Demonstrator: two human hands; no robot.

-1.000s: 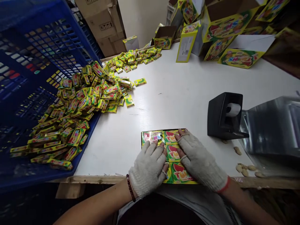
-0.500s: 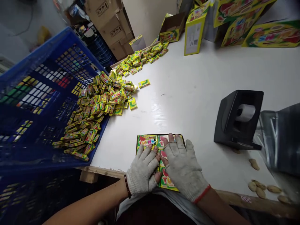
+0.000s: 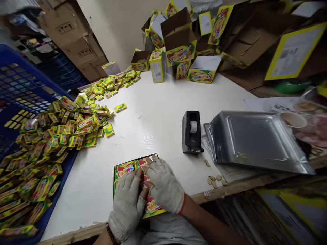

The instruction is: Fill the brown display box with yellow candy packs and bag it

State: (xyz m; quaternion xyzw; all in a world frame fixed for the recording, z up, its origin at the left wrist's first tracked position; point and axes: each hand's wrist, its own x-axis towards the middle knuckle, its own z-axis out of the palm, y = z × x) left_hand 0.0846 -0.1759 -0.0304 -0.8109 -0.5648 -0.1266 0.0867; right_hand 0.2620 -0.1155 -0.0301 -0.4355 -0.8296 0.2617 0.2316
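Observation:
An open-topped box [image 3: 114, 182] filled with rows of small candy packs [image 3: 124, 167] marked TWINS lies at the front edge of the table. My left hand [image 3: 129, 200], in a whitish fingertip-less knit glove, rests on the packs at the near left, fingers stretched out. On the right part of the packs lies my right hand [image 3: 162, 182], gloved alike with a red cuff, its fingers spread flat. Both hands press on the packs and hold nothing. The packs beneath my palms are hidden.
A blue crate [image 3: 57, 185] spills a heap of candy packs [image 3: 84, 126] onto the white table [image 3: 158, 105]. Right of the box stand a black tape dispenser [image 3: 191, 132], peanuts [image 3: 212, 180] and clear plastic trays [image 3: 255, 139]. Open cartons [image 3: 180, 51] stand at the back.
The camera view has swung right, bringing the plastic trays and more cartons into sight. My left hand has slid toward the near edge of the box; both hands still lie on the packs.

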